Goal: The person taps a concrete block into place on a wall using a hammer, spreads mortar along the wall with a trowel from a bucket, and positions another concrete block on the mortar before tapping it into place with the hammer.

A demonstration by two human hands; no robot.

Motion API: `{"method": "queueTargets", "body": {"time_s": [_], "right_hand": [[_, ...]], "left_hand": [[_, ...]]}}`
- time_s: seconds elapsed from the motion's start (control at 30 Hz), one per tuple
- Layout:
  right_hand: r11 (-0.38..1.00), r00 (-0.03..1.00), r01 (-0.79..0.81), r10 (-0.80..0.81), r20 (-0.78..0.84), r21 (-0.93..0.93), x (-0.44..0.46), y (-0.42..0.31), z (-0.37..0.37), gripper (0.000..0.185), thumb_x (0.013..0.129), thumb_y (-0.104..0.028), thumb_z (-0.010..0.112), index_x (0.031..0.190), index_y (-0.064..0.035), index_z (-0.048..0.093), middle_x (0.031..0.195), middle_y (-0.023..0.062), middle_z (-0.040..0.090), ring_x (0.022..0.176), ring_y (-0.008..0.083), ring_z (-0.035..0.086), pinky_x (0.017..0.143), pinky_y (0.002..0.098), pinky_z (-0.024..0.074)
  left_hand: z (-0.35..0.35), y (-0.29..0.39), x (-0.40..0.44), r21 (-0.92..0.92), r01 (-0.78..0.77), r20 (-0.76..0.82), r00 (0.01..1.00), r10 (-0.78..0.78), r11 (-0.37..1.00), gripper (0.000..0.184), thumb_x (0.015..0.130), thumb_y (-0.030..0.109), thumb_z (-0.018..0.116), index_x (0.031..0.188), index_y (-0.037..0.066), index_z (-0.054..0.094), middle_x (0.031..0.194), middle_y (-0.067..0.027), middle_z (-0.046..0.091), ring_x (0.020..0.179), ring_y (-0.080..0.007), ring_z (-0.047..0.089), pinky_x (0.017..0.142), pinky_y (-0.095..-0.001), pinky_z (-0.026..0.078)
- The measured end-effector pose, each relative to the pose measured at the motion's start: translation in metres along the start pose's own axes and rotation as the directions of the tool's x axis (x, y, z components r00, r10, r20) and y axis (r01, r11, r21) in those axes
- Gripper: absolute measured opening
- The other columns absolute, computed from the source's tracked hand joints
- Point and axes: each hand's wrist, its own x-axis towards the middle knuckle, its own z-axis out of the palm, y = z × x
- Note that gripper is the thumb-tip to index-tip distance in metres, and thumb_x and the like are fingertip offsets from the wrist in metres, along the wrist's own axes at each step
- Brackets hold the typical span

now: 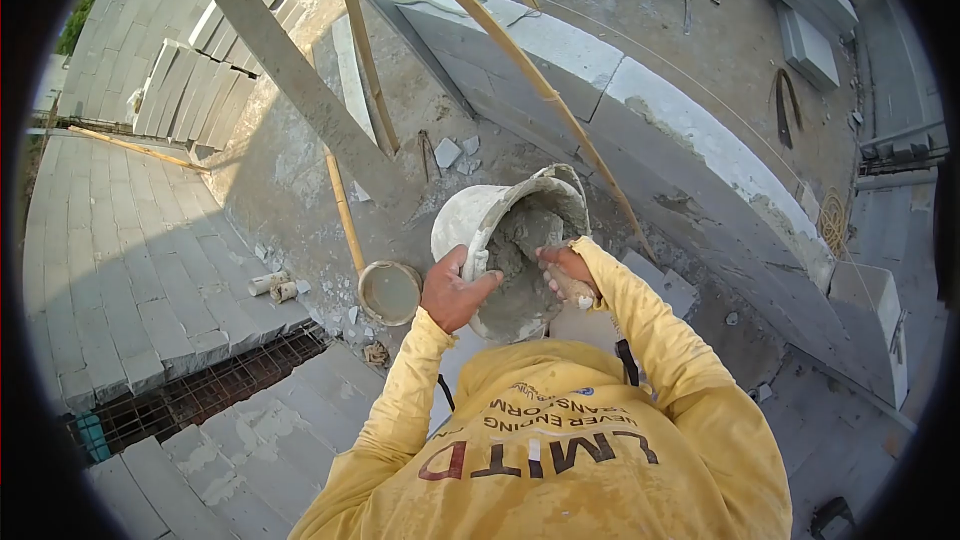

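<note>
A white, mortar-smeared bucket [455, 220] is tilted in front of my body, its mouth turned toward me. Wet grey mortar [515, 285] coats its inside. My left hand [455, 292] is closed on the bucket's left rim. Inside the mouth, at the right, my right hand [567, 270] is closed around the handle of a trowel [577, 292]; its blade is mostly hidden by mortar and the bucket. A small round container [390, 293] with greyish liquid stands on the floor left of the bucket.
A light block wall [620, 130] runs diagonally on the right, with wooden props [560, 105] leaning against it. A grey beam [290, 60] slants at upper left. An opening with rebar mesh [200, 395] lies lower left. Block pieces [447, 152] litter the floor.
</note>
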Motion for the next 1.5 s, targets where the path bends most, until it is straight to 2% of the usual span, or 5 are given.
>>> {"method": "queueTargets", "body": {"time_s": [0.37,0.6,0.7,0.93,1.5], "right_hand": [[0.944,0.829,0.136,-0.274,0.487,0.3,-0.054,0.033,-0.028,0.046,0.098,-0.037,0.06,0.123,0.0012,0.057,0.078,0.0021,0.056,0.054,0.0092,0.053,0.046,0.024,0.0466],[0.823,0.836,0.504,-0.541,0.092,0.26,-0.116,0.03,-0.046,0.042,0.097,-0.029,0.063,0.125,0.0007,0.056,0.074,0.0034,0.054,0.055,0.012,0.054,0.049,0.0279,0.0462],[0.784,0.766,0.595,-0.619,-0.174,-0.176,-0.116,-0.005,-0.061,0.04,0.091,-0.025,0.065,0.122,-0.0002,0.058,0.076,0.0039,0.057,0.056,0.0129,0.056,0.051,0.0294,0.048],[0.428,0.53,0.129,-0.792,-0.302,-0.895,-0.117,-0.123,-0.108,0.037,0.085,-0.034,0.068,0.103,-0.002,0.06,0.073,0.0104,0.065,0.063,0.022,0.064,0.064,0.0365,0.0514],[0.315,0.539,-0.332,-0.71,-0.453,-0.889,-0.045,-0.219,-0.05,0.048,0.087,-0.025,0.064,0.129,-0.005,0.051,0.135,0.023,0.052,0.123,0.042,0.055,0.098,0.0509,0.0481]], "left_hand": [[-0.012,-0.011,0.022,-0.554,0.081,-0.078,0.986,-0.149,0.828,0.023,0.083,0.008,0.069,0.103,-0.002,0.062,0.095,-0.0036,0.067,0.081,-0.0096,0.059,0.075,-0.0278,0.049],[-0.012,-0.062,0.017,-0.675,0.075,-0.178,0.949,-0.261,0.734,0.021,0.084,0.005,0.068,0.104,0.0,0.062,0.096,-0.004,0.067,0.085,-0.0117,0.06,0.079,-0.0276,0.048],[-0.016,-0.064,0.006,-0.671,0.069,-0.207,0.939,-0.275,0.738,0.023,0.083,0.005,0.068,0.105,0.0,0.063,0.095,-0.0037,0.066,0.085,-0.0118,0.06,0.078,-0.0278,0.048],[-0.035,-0.087,-0.019,-0.621,0.04,-0.308,0.906,-0.291,0.783,0.029,0.081,0.004,0.069,0.108,-0.001,0.064,0.097,-0.0038,0.067,0.086,-0.0132,0.06,0.08,-0.0284,0.048],[-0.03,-0.119,-0.045,-0.767,-0.028,-0.401,0.802,-0.444,0.641,0.022,0.081,0.005,0.069,0.101,0.001,0.061,0.092,-0.0002,0.061,0.083,-0.0112,0.054,0.076,-0.0279,0.044]]}}
